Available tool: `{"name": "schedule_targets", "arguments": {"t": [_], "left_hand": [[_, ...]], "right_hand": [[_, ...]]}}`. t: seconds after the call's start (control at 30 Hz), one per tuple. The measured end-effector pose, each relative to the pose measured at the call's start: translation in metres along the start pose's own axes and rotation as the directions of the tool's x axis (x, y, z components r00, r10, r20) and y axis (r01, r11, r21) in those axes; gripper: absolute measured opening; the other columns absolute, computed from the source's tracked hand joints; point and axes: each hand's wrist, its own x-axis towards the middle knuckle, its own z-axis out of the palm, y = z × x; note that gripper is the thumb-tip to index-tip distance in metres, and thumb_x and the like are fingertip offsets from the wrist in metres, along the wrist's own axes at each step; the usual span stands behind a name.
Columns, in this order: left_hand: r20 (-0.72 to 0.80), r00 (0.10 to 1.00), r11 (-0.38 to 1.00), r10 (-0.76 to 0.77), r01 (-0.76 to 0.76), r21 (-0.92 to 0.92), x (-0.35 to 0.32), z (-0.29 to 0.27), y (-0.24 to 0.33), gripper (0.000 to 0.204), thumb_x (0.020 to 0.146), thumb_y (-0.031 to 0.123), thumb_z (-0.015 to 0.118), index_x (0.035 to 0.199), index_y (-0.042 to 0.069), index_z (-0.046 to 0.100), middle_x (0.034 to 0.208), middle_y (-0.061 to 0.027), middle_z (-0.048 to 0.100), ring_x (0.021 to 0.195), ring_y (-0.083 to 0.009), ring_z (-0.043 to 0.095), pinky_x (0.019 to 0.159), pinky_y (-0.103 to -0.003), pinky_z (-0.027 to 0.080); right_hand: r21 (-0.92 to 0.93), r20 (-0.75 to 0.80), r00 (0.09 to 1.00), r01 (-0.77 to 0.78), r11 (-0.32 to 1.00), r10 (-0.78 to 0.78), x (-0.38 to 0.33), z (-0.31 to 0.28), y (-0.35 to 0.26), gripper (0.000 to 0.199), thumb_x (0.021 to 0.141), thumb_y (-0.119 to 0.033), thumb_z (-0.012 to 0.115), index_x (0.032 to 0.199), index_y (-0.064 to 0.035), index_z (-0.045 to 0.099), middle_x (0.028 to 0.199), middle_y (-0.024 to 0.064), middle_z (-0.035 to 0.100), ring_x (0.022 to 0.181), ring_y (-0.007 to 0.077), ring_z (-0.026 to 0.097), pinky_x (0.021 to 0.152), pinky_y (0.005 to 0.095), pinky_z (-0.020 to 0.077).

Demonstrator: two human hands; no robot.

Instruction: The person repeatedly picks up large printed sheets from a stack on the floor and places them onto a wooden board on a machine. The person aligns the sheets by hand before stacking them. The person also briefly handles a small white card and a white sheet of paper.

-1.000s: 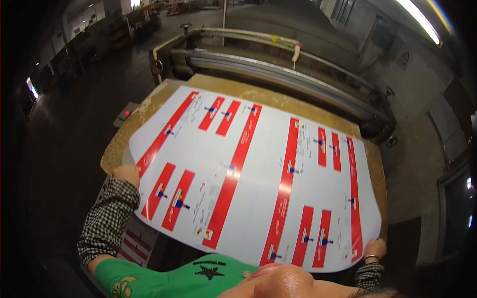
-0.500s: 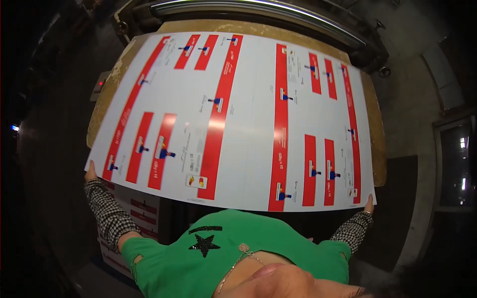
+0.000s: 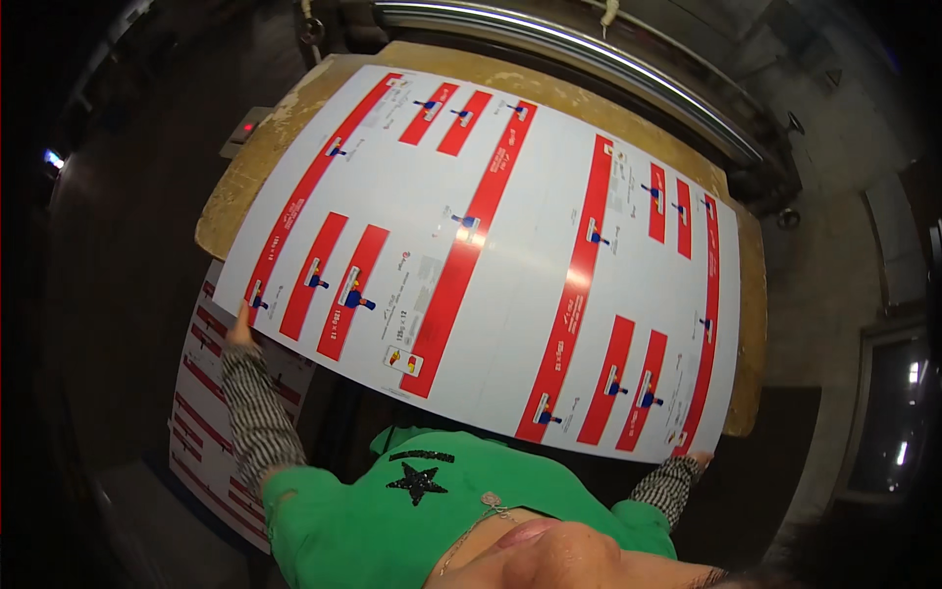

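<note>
A large white printed sheet (image 3: 510,236) with red bands and small blue figures lies over a worn yellowish board (image 3: 231,201). Its near edge hangs past the board toward my body. My left hand (image 3: 240,328) pinches that edge close to the near left corner, the thumb showing at the top. At the near right corner, my right hand (image 3: 701,458) grips the same sheet. The fingers beneath the sheet are hidden on both sides.
Beyond the board runs a long shiny metal roller (image 3: 549,37) of a machine. Several similar red-and-white sheets (image 3: 211,417) sit low at the left. A small box with a red light (image 3: 247,128) is beside the board. A dark mat (image 3: 785,471) lies at the right.
My view has turned, so board, roller and sheet appear tilted down to the right. My left hand sits slightly farther in along the near edge. Both hands keep hold of the sheet.
</note>
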Motion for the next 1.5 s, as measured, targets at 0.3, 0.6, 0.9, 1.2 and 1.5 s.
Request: {"name": "schedule_targets", "arguments": {"t": [0.3, 0.6, 0.9, 1.2, 1.5], "left_hand": [[0.892, 0.434, 0.806, -0.129, 0.570, -0.160, -0.230, 0.069, -0.132, 0.057, 0.087, 0.025, 0.058, 0.134, 0.007, 0.032, 0.137, -0.0147, 0.039, 0.128, -0.0325, 0.034, 0.106, -0.054, 0.025], [0.900, 0.403, 0.927, -0.168, 0.375, 0.005, -0.231, 0.088, -0.153, 0.046, 0.088, 0.017, 0.056, 0.128, 0.002, 0.039, 0.122, -0.0154, 0.054, 0.110, -0.0267, 0.055, 0.091, -0.049, 0.045], [0.918, 0.397, 0.953, 0.006, 0.275, -0.125, -0.236, 0.091, -0.165, 0.044, 0.089, 0.023, 0.055, 0.127, 0.004, 0.041, 0.120, -0.0134, 0.056, 0.108, -0.0265, 0.056, 0.085, -0.049, 0.048], [0.896, 0.431, 0.947, 0.106, 0.232, -0.223, -0.248, 0.089, -0.177, 0.048, 0.089, 0.025, 0.054, 0.129, 0.004, 0.038, 0.123, -0.0159, 0.051, 0.113, -0.0313, 0.051, 0.090, -0.056, 0.043], [0.934, 0.357, 0.939, 0.013, 0.318, -0.134, -0.242, 0.112, -0.186, 0.051, 0.088, 0.027, 0.053, 0.131, 0.005, 0.038, 0.129, -0.0159, 0.047, 0.117, -0.0326, 0.047, 0.096, -0.054, 0.038]], "right_hand": [[-0.108, -0.027, 1.000, -0.016, 0.994, 0.013, -0.023, 0.005, -0.019, 0.071, 0.085, -0.048, 0.052, 0.125, 0.0103, 0.042, 0.123, 0.0222, 0.052, 0.109, 0.0325, 0.054, 0.092, 0.0395, 0.0440], [-0.127, -0.047, 0.999, -0.027, 0.992, 0.021, -0.029, 0.004, -0.020, 0.072, 0.086, -0.049, 0.050, 0.125, 0.0104, 0.041, 0.124, 0.0227, 0.051, 0.110, 0.0335, 0.053, 0.093, 0.0404, 0.0434], [-0.079, -0.001, 1.000, -0.012, 0.997, 0.012, -0.015, -0.007, -0.006, 0.072, 0.087, -0.050, 0.049, 0.126, 0.0106, 0.041, 0.126, 0.0232, 0.050, 0.112, 0.0344, 0.052, 0.095, 0.0413, 0.0428], [-0.079, 0.126, 0.991, 0.051, 0.996, -0.041, 0.017, -0.023, 0.016, 0.077, 0.087, -0.054, 0.045, 0.123, 0.0138, 0.040, 0.126, 0.0306, 0.046, 0.115, 0.0368, 0.049, 0.097, 0.0430, 0.0415], [0.206, -0.219, 0.970, 0.150, 0.967, -0.104, 0.084, -0.003, 0.047, 0.078, 0.080, -0.056, 0.058, 0.099, 0.0185, 0.051, 0.092, 0.0311, 0.061, 0.083, 0.0402, 0.063, 0.071, 0.0424, 0.0526]]}}
